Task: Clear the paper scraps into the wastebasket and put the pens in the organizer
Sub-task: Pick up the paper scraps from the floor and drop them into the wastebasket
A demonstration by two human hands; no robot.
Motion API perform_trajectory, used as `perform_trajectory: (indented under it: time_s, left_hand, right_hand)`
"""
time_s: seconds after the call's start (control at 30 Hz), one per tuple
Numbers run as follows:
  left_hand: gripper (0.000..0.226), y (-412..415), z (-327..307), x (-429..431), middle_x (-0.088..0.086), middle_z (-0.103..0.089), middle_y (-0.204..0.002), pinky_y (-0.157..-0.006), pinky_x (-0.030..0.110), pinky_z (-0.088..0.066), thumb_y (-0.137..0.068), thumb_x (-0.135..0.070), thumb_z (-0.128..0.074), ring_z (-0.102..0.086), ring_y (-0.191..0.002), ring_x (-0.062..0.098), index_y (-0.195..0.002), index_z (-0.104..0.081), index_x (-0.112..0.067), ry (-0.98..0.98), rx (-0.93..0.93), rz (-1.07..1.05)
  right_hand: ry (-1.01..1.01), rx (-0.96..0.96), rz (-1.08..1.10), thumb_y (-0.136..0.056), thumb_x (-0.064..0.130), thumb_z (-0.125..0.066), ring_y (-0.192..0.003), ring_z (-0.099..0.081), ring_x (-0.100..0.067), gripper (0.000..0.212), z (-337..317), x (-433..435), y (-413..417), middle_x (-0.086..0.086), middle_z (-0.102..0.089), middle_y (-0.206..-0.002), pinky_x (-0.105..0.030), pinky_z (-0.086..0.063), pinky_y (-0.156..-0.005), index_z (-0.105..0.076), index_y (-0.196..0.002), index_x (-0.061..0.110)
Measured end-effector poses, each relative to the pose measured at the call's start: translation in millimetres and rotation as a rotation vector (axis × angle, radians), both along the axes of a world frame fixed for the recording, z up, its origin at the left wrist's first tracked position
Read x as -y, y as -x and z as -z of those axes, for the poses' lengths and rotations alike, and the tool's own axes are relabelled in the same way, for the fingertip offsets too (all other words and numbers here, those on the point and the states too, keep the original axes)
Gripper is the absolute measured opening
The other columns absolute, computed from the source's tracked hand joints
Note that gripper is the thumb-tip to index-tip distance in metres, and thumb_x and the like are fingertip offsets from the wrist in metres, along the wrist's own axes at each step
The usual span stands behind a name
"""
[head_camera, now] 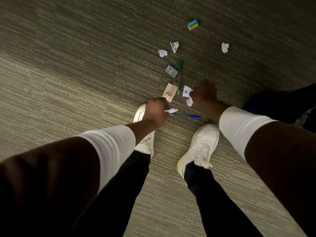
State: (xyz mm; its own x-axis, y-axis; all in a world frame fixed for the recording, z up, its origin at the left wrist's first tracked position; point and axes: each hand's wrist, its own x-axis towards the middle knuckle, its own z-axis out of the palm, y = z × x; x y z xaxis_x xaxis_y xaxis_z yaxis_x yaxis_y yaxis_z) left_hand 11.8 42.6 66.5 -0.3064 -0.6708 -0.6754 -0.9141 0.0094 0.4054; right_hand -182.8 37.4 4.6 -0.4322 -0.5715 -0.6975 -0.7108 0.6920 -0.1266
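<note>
Grey-green carpet (85, 74), two hands low over scattered paper scraps and pens.

Left hand (156, 113): fingers closed on a white scrap (171, 110) and the end of a blue pen (186, 116), which points toward 3 o'clock. Right hand (204, 92): fingers closed on crumpled paper (187, 94) with a blue mark. Loose scraps at 12 o'clock: three (162, 53) (174, 46) (225, 47). Green pen (179, 74) lies on the floor between the hands' 12 o'clock side, beside a clear box (171, 70). Small card (169, 92) just beside it. Blue-yellow box (193, 24) furthest out. White shoes (200, 146) at 6 o'clock.
</note>
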Motion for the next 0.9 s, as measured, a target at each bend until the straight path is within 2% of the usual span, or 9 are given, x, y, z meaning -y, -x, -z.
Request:
perform_trajectory:
  time_s: [0.07,0.17,0.23,0.3,0.4,0.5,0.57,0.7,0.9]
  left_hand:
    - [0.014,0,-2,-1,0.008,-0.078,-0.096,-0.084,0.036,-0.057,-0.088,-0.025,-0.078,-0.072,-0.091,0.029,-0.092,-0.074,-0.013,-0.014,0.010,-0.003]
    - [0.009,-1,-12,-2,0.008,-0.078,-0.100,-0.090,0.038,-0.057,-0.087,-0.018,-0.077,-0.070,-0.099,0.029,-0.094,-0.076,-0.014,-0.046,0.020,-0.015]
    - [0.010,-1,-23,-4,0.007,-0.077,-0.101,-0.092,0.039,-0.056,-0.086,-0.015,-0.077,-0.069,-0.101,0.028,-0.095,-0.076,-0.014,-0.061,0.019,-0.035]
    - [0.009,3,-36,-8,0.007,-0.078,-0.099,-0.088,0.037,-0.058,-0.084,-0.013,-0.079,-0.070,-0.098,0.027,-0.093,-0.077,-0.014,-0.065,0.009,-0.071]
    - [0.008,18,-62,-12,0.007,-0.078,-0.097,-0.086,0.036,-0.058,-0.084,-0.014,-0.078,-0.071,-0.096,0.028,-0.091,-0.076,-0.015,-0.076,-0.004,-0.115]
    - [0.008,49,-92,-18,0.004,-0.077,-0.092,-0.086,0.037,-0.058,-0.082,-0.015,-0.079,-0.071,-0.090,0.025,-0.085,-0.072,-0.018,-0.096,-0.052,-0.192]
    - [0.015,77,-114,-24,0.002,-0.076,-0.088,-0.081,0.036,-0.060,-0.079,-0.015,-0.083,-0.070,-0.084,0.022,-0.081,-0.070,-0.022,-0.105,-0.113,-0.240]
    - [0.012,142,-155,-40,-0.001,-0.075,-0.084,-0.076,0.034,-0.061,-0.078,-0.018,-0.083,-0.070,-0.081,0.019,-0.082,-0.072,-0.017,-0.120,-0.241,-0.275]
    - [0.012,238,-197,-76,0.009,-0.076,-0.094,-0.080,0.033,-0.057,-0.080,-0.021,-0.080,-0.071,-0.092,0.030,-0.087,-0.073,-0.015,-0.166,-0.356,-0.201]
  right_hand:
    - [-0.027,0.019,-0.031,-0.092,0.026,-0.079,-0.120,-0.072,-0.032,0.042,-5,-7,-4,-0.016,-0.073,-0.131,-0.039,-0.062,-0.095,-0.072,-0.127,0.005]
    - [-0.005,0.119,0.013,-0.088,0.026,-0.081,-0.109,-0.075,-0.028,0.027,-21,-23,-7,-0.011,-0.079,-0.118,-0.025,-0.054,-0.085,-0.081,-0.111,0.011]
    - [0.017,0.163,0.066,-0.085,0.026,-0.082,-0.102,-0.076,-0.028,0.022,-39,-39,-5,-0.010,-0.081,-0.109,-0.024,-0.052,-0.081,-0.083,-0.102,0.011]
    - [0.006,0.203,0.175,-0.085,0.026,-0.082,-0.096,-0.078,-0.028,0.021,-61,-57,-1,-0.010,-0.082,-0.105,-0.034,-0.061,-0.089,-0.083,-0.100,0.011]
    - [0.034,0.263,0.464,-0.086,0.022,-0.084,-0.086,-0.080,-0.032,0.018,-104,-85,9,-0.012,-0.081,-0.098,-0.051,-0.065,-0.084,-0.080,-0.097,0.009]
    - [0.151,0.261,0.625,-0.088,0.021,-0.083,-0.072,-0.080,-0.027,0.009,-158,-110,24,-0.011,-0.081,-0.094,-0.050,-0.066,-0.075,-0.076,-0.083,0.018]
    - [0.250,0.222,0.658,-0.089,0.023,-0.081,-0.063,-0.078,-0.018,0.012,-197,-125,37,-0.001,-0.080,-0.084,-0.045,-0.067,-0.069,-0.074,-0.079,0.024]
    - [0.420,-0.026,0.583,-0.087,0.028,-0.074,-0.077,-0.074,-0.022,0.010,-260,-156,78,0.003,-0.076,-0.079,-0.034,-0.058,-0.076,-0.078,-0.092,0.020]
    - [0.448,-0.169,0.841,-0.078,0.039,-0.066,-0.079,-0.074,-0.028,0.028,-275,-199,156,0.005,-0.070,-0.069,-0.051,-0.063,-0.082,-0.076,-0.098,0.023]
